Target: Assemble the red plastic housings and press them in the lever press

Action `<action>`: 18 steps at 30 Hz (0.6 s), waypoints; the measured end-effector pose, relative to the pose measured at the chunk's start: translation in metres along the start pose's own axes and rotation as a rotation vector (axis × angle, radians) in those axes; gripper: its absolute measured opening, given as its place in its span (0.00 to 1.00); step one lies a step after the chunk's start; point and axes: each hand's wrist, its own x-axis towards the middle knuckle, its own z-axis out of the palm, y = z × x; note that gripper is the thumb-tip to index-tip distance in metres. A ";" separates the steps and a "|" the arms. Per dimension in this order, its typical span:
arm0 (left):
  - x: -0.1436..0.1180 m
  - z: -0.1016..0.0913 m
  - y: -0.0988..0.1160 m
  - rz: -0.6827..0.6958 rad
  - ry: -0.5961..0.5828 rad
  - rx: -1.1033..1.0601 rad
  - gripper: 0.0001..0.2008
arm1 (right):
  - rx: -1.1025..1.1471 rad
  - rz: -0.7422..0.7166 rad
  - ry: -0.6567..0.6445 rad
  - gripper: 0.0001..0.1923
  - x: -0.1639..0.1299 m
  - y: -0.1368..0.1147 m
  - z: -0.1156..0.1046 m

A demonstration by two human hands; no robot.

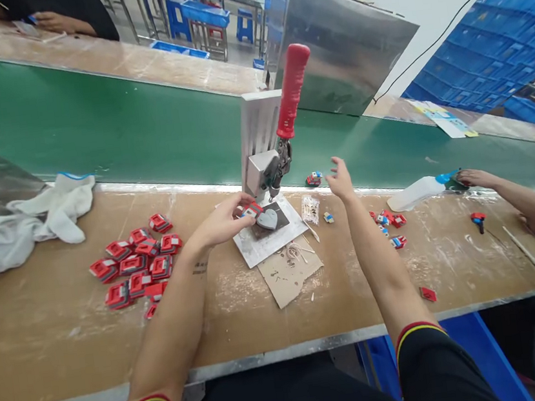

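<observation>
Your left hand pinches a red toy, seemingly positioning it at the press: align carefully, right hand spread.

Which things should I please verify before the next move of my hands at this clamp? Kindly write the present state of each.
1. Red handle raised: ok, it points upward.
2. Left hand on the red part: ok, the fingers hold it.
3. Red part seated flat on the grey block: cannot tell from this angle.
4. Right hand away from the clamp: ok, fingers spread, off to the right.
5. Cardboard tidy: not ok, small loose items lie on it.
</observation>
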 end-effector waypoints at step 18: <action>0.009 0.023 -0.016 -0.042 0.137 -0.135 0.17 | 0.392 -0.658 0.167 0.27 -0.075 -0.230 -0.036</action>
